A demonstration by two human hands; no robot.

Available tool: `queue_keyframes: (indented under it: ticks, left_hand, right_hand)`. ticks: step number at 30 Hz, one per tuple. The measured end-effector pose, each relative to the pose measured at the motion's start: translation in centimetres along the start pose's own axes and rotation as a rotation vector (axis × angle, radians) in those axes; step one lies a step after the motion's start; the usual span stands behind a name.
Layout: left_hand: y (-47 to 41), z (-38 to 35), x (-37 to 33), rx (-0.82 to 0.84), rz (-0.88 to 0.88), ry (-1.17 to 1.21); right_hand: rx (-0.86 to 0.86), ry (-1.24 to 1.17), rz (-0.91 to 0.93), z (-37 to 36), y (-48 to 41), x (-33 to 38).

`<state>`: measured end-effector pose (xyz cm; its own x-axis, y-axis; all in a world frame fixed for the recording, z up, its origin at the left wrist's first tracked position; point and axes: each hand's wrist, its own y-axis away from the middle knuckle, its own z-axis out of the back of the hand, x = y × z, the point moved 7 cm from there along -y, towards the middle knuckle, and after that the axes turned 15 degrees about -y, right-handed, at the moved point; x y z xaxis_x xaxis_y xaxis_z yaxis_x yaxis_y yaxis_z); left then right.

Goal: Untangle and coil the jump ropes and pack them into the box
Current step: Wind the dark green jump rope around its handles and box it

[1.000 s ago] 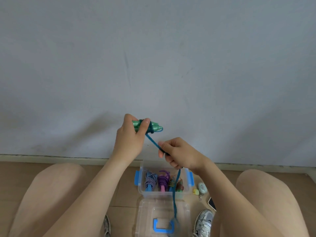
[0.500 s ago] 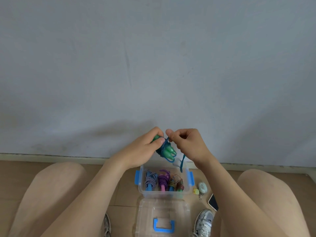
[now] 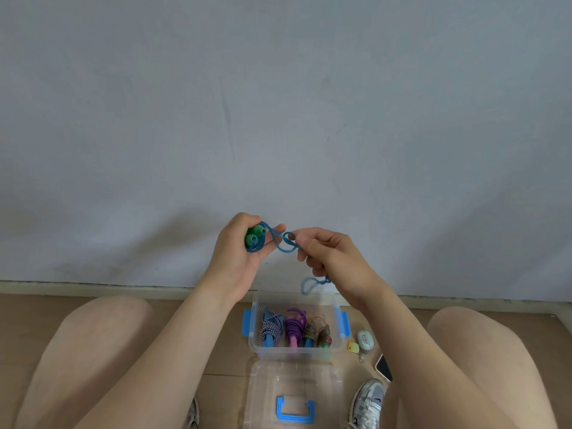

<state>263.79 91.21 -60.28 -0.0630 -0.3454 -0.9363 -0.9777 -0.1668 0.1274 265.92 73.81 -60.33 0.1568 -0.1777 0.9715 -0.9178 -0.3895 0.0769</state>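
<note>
A plain, pale grey-blue wall fills the view from nine through twelve to three o'clock, softly lit, with a faint dark scuff near centre. Below it, a pale skirting strip meets the tan floor toward six.

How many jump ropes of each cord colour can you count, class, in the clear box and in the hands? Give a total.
Teal jump rope, held by left hand and right hand: 1
Blue-and-white jump rope, in the clear box: 1
Purple jump rope, boxed: 1
Brownish jump rope, boxed: 1
Total: 4
</note>
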Motion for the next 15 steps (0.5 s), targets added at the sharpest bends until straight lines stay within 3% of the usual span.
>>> queue_keyframes:
  ticks: [9, 15]
  left_hand:
    - [0.2, 0.2, 0.5, -0.069, 0.124, 0.214]
    - [0.2, 1.7, 0.5, -0.236, 0.154, 0.256]
  right_hand:
    - [-0.093, 0.072, 0.043, 0.4, -0.3, -0.7]
    - [-0.38, -0.226, 0.13, 2.8, -0.4, -0.3]
